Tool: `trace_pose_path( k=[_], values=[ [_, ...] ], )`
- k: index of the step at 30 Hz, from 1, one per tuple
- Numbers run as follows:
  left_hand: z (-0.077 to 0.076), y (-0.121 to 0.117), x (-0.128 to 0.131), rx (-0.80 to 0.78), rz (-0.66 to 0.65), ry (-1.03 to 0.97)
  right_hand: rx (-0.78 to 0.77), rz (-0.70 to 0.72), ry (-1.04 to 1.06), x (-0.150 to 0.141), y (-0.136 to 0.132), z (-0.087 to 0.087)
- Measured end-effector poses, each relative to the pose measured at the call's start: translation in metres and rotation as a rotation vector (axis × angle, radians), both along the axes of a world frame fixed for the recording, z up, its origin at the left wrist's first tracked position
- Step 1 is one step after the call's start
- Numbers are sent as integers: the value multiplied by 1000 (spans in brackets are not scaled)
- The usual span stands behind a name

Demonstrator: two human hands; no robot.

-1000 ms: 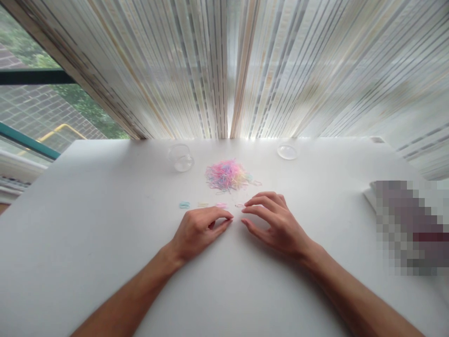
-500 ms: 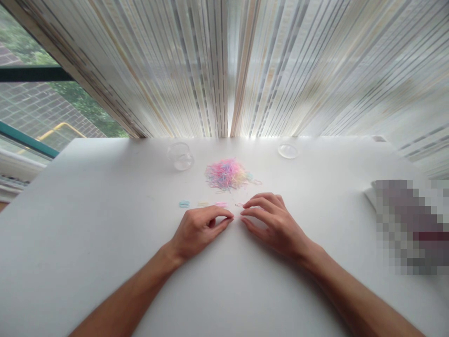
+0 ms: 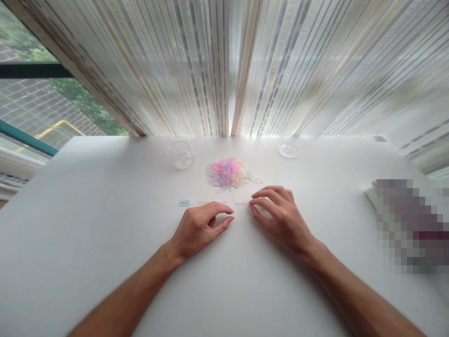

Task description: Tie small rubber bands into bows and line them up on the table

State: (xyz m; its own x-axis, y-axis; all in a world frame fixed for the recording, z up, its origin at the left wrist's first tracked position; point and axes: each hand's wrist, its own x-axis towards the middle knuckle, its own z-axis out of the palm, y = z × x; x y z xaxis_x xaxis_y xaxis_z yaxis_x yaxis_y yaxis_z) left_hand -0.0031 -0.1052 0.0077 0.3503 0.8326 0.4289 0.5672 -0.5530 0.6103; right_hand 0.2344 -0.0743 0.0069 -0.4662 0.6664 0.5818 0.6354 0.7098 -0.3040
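A heap of thin pastel rubber bands (image 3: pixel 227 173), pink, blue and yellow, lies on the white table. Nearer to me, small sorted groups form a row: blue rubber bands (image 3: pixel 184 202), pale yellow ones (image 3: pixel 203 202) and pink ones (image 3: pixel 220 202), the last partly covered by my left hand. My left hand (image 3: pixel 201 227) rests on the table with thumb and index finger apart and nothing between them. Thumb and index fingertip of my right hand (image 3: pixel 280 217) come together at the right end of a pink rubber band (image 3: pixel 241 204) lying on the table.
Behind the heap to the left stands a clear round container (image 3: pixel 180 154). A clear round lid (image 3: pixel 289 150) lies at the back right. Striped curtains (image 3: pixel 196 70) hang along the table's far edge. A blurred-out object (image 3: pixel 409 224) sits at the right edge.
My left thumb and index finger have parted. My right hand has shifted a little right and its thumb and index fingertip have closed at the pink rubber band, which now shows more.
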Motion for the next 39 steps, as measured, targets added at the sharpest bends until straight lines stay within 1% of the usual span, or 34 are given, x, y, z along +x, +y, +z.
trace_pose_path(
  k=[6, 15, 29, 32, 36, 39],
  values=[
    [1, 0, 1, 10, -9, 14, -10, -14, -86, 0, 0, 1],
    [0, 0, 0, 3, -26, -1, -46, -40, -92, -2, -1, 0],
    [3, 1, 1, 16, -25, 10, -98, 4, -84, -5, 1, -3],
    [4, 3, -1, 62, 26, 23, -111, 6, -87, -6, 1, -2],
    [7, 9, -7, 132, 155, 7, -93, -2, -63, -4, 1, -3],
    [9, 14, -11, 152, 239, -32, -88, -18, -13, -2, 2, -3]
  ],
)
